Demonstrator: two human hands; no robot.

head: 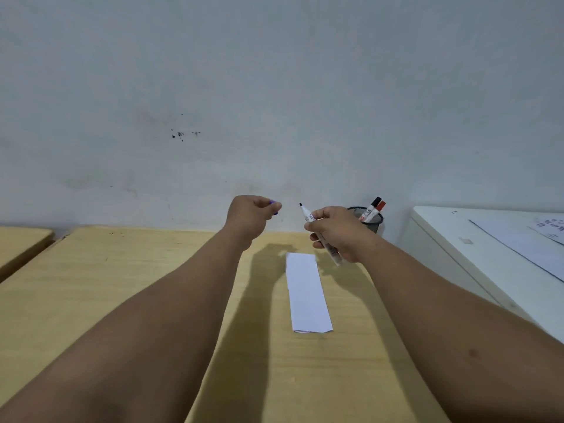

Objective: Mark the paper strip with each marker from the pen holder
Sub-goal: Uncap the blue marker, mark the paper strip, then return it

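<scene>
A white paper strip lies lengthwise on the wooden table, and no marks show on it. Above its far end my right hand grips an uncapped marker, its dark tip pointing up and left. My left hand hovers to the left at the same height, fingers pinched on a small blue cap that is mostly hidden. Behind my right hand, against the wall, stands a black mesh pen holder. In it are a black-capped marker and a red-capped marker.
A white cabinet or appliance with papers on top stands right of the table. A second wooden table sits at the far left across a narrow gap. A grey wall rises directly behind.
</scene>
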